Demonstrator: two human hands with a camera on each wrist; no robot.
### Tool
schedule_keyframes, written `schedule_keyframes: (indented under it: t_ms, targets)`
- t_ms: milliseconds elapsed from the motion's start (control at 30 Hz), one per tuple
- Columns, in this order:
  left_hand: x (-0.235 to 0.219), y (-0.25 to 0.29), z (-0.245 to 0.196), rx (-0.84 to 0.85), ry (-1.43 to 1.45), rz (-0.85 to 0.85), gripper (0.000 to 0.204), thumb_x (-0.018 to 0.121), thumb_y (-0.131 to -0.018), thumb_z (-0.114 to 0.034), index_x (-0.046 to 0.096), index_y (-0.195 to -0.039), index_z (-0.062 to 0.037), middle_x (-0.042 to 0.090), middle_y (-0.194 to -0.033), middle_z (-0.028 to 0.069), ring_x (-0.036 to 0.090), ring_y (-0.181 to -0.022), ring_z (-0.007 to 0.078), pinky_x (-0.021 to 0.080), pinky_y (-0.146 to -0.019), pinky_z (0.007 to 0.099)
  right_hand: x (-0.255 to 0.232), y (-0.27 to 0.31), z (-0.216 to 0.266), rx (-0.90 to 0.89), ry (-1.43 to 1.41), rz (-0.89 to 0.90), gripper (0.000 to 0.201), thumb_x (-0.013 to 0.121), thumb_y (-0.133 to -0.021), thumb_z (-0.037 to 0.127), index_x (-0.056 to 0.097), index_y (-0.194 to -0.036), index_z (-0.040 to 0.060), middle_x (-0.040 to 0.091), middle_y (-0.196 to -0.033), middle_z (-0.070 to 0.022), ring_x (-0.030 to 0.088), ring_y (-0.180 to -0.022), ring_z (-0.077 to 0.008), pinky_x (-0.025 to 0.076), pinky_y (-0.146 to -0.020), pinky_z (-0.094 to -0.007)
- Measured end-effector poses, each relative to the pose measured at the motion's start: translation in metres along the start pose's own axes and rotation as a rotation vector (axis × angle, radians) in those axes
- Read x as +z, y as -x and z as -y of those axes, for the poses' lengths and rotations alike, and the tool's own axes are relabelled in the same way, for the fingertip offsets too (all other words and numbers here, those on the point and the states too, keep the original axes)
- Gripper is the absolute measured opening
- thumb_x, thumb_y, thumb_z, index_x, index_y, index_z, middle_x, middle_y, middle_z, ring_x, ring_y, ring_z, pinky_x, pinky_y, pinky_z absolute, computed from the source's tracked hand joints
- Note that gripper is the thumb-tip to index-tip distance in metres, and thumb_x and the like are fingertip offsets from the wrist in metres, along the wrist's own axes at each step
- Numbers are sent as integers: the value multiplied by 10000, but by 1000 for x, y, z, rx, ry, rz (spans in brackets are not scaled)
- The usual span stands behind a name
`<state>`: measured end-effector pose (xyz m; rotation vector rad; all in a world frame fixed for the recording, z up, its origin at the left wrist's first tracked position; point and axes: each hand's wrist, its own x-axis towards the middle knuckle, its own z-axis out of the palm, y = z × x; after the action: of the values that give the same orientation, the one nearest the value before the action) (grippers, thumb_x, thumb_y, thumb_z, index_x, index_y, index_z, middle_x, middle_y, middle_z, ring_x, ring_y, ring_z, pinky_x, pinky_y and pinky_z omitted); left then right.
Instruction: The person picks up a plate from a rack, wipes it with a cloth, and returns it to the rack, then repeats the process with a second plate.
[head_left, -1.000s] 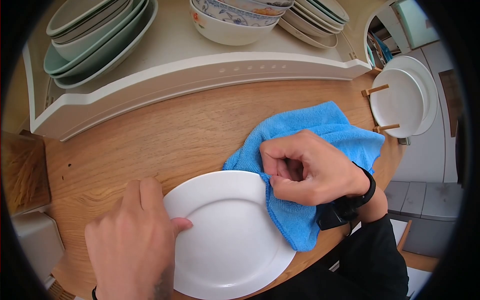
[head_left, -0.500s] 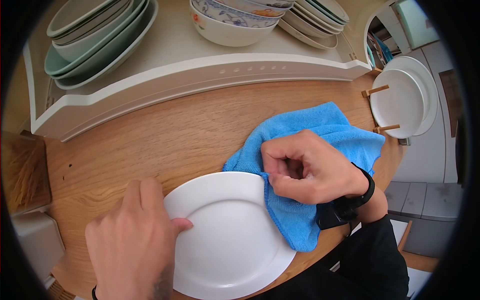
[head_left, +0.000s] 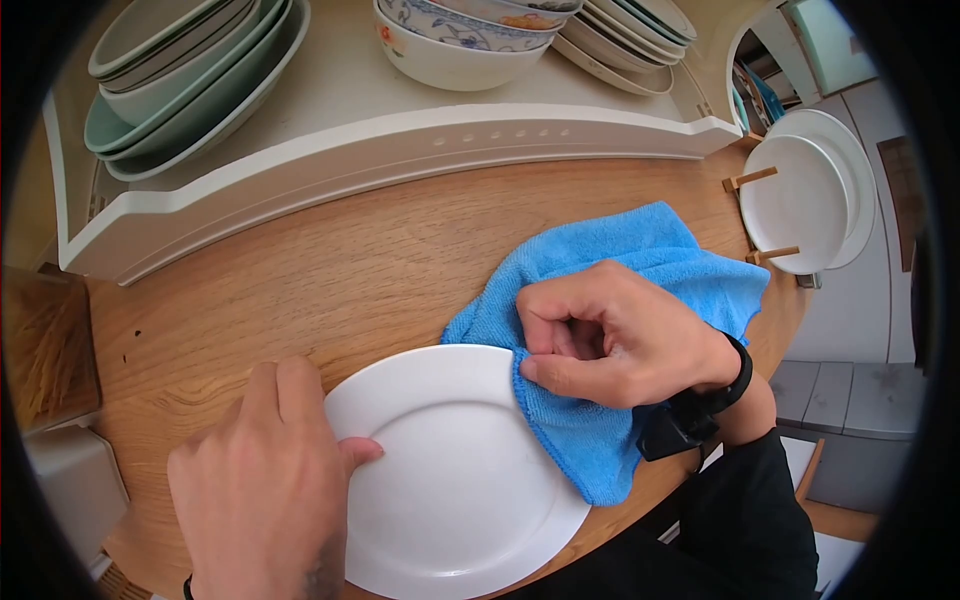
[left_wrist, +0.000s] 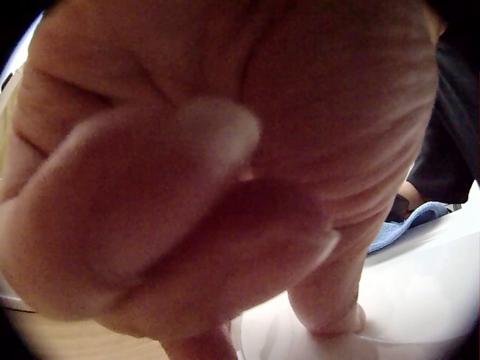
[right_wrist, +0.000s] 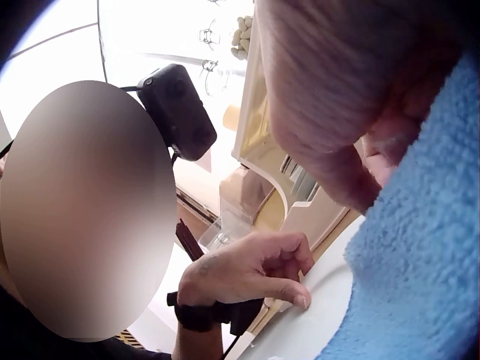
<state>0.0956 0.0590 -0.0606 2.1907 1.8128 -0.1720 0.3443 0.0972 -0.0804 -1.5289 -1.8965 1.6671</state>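
A white plate (head_left: 450, 480) lies low in the head view, its right side covered by a blue cloth (head_left: 600, 240). My left hand (head_left: 265, 470) grips the plate's left rim, the thumb resting on its upper face. In the left wrist view the other fingers (left_wrist: 187, 225) are curled in towards the palm. On the opposite side my right hand (head_left: 630, 335) pinches the cloth at the plate's rim, fingers curled. The right wrist view shows the cloth (right_wrist: 427, 247) close up, draped over the plate (right_wrist: 300, 330).
A white shelf (head_left: 400, 140) stands along the back of the wooden table (head_left: 300, 270). On it are green dishes (head_left: 200, 110), patterned bowls (head_left: 460, 60) and stacked plates (head_left: 630, 60). White plates (head_left: 800, 205) stand in a wooden rack at right. A clear container (head_left: 50, 350) is at left.
My right hand has shifted slightly left, bringing the cloth's edge a little farther over the plate. The left hand keeps its grip on the rim.
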Motion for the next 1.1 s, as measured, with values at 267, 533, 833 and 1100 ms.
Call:
schedule_keyframes:
  t_ms: [267,533,833,1100]
  targets:
    - [0,0,-3,-14,-10,-1,449,808,-783,-359,538,-972,-54,651,-853,136,636,-824,380,418,-693,464,0,1,0,-2,-20,9,171,646,-814,79,535,-702,13,480,-593,-25,449,-559,-119,368,-519,-310]
    - [1,0,0,28,-10,-17,455,811,-783,-355,533,-978,-52,651,-860,132,639,-800,379,428,-677,460,2,0,2,10,-37,-4,171,642,-787,88,535,-677,12,484,-581,-22,450,-549,-117,357,-509,-311]
    - [1,1,3,29,-1,-24,456,813,-777,-359,532,-976,-60,649,-856,130,631,-799,383,419,-676,468,8,0,-10,-41,-61,-171,194,646,-798,65,507,-669,23,457,-582,18,409,-552,-57,320,-492,-278]
    - [3,2,2,29,6,-40,457,802,-782,-383,535,-970,-62,650,-845,123,627,-817,377,408,-696,461,8,-1,-14,-92,-242,-299,178,653,-799,34,509,-694,40,453,-604,58,408,-580,-14,303,-493,-237]
